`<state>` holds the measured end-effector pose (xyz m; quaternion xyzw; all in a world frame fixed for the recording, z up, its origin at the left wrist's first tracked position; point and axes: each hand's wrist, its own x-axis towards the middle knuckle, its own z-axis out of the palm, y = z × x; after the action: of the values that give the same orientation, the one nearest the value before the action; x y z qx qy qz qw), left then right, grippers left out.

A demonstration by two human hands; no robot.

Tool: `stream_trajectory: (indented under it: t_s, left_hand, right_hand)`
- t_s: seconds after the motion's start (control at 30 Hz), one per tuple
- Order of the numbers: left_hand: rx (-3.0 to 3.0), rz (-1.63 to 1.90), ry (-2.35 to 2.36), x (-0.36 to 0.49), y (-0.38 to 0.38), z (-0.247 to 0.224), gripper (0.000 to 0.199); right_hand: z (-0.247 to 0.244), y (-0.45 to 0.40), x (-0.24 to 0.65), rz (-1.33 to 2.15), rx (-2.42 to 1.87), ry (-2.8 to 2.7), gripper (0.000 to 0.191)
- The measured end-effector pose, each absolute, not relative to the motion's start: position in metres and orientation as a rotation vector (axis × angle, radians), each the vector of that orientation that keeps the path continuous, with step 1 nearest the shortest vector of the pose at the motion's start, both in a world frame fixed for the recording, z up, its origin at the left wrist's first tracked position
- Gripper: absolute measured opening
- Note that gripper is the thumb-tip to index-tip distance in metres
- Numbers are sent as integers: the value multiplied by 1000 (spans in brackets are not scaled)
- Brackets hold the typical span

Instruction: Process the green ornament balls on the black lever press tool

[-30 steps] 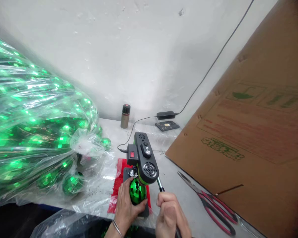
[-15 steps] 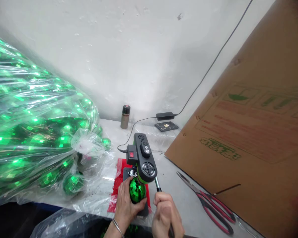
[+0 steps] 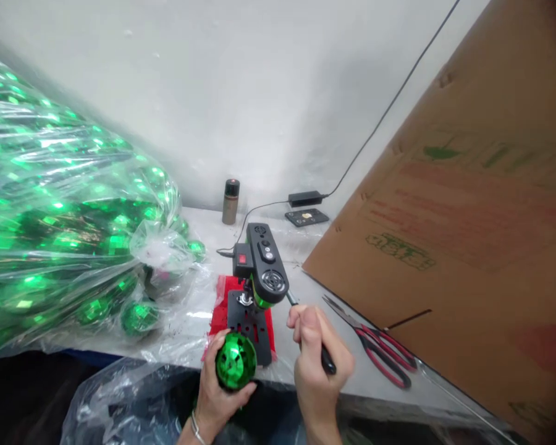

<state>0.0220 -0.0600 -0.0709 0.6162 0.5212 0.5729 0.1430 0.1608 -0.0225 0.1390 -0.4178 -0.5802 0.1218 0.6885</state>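
Note:
A shiny green faceted ball with small dark spots rests in my left hand, its fingers and thumb curled around the sides, in front of a small black bench drill press. My right hand is wrapped around the black-gripped lever on the press's right side. The press has a slotted black base plate lying on a red sheet. A red switch sits on its left side. Whatever is under the press head is mostly hidden.
A big clear plastic bag of green balls fills the left. Scissors lie at right beside a cardboard box. Behind the press are a spray can, a power adapter and a phone. Another plastic bag hangs below the table edge.
My left hand has drawn the ball out from under the press head, toward me and to the left. My right hand stays on the lever. The view has tilted slightly downward.

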Motion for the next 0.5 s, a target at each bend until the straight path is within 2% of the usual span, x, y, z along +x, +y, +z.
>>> stream_trajectory:
  t_s: [0.13, 0.33, 0.5]
  left_hand:
    - [1808, 1549, 1583, 5, -96, -70, 76]
    - [1666, 1511, 1681, 9, -74, -46, 78]
    - [1629, 1498, 1679, 15, -75, -46, 78]
  right_hand:
    - [135, -25, 158, 263, -939, -1286, 39]
    - [136, -23, 156, 245, -926, -1263, 41]
    - [132, -24, 158, 245, -941, -1266, 40]
